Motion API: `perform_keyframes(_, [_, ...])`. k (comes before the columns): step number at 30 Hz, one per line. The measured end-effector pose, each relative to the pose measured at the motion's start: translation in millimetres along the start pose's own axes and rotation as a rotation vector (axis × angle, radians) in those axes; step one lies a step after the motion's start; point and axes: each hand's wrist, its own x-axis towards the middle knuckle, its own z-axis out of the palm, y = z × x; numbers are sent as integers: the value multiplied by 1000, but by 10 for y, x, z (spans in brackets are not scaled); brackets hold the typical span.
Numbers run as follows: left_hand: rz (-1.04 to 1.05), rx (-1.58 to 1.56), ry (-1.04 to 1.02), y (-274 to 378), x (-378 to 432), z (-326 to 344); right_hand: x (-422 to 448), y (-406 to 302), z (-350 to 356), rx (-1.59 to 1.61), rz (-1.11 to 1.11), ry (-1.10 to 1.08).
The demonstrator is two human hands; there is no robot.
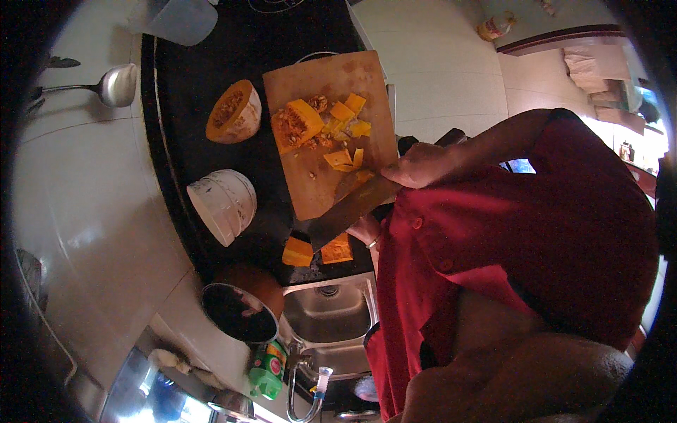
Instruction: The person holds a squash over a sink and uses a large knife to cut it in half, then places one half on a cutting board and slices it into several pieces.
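My right hand (pixel 420 165) grips the handle end of a broad cleaver (pixel 353 209). Its dark blade slants past the near corner of a wooden cutting board (pixel 312 193). Behind the blade, my left hand (pixel 365 231) is mostly hidden, with a band at the wrist. Nearest to that hand lies an orange pumpkin piece (pixel 338 249); whether the fingers hold it is hidden. Another pumpkin chunk (pixel 298 251) rests on the black counter by the blade tip. On the board are a seeded pumpkin wedge (pixel 304 124), several cut pieces (pixel 342 111), peel scraps (pixel 339 158) and loose seeds.
A half pumpkin (pixel 247 119) and stacked white bowls (pixel 227 206) stand on the counter (pixel 275 195) beyond the board. To my left are a deep pot (pixel 270 288), a steel sink (pixel 328 312), a faucet (pixel 291 391) and a green bottle (pixel 268 373). A metal spatula (pixel 117 85) hangs at the wall.
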Motion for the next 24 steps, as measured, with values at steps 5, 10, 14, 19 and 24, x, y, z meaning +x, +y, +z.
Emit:
perform_keyframes(5, [-19, -94, -55, 90, -9, -6, 61, -184, -124, -74, 55, -86])
perform_keyframes(10, [-42, -250, 2, -9, -35, -21, 176, -202, 80, -96, 25, 78])
perform_keyframes(14, [-78, -247, 23, 91, 42, 97, 535, 232, 772, 36, -177, 509])
perform_keyframes(19, [-179, -166, 22, 183, 33, -1, 407, -13, -56, 181, 110, 8])
perform_keyframes(24, [-150, -260, 23, 307, 60, 109, 173, 47, 48, 191, 13, 220])
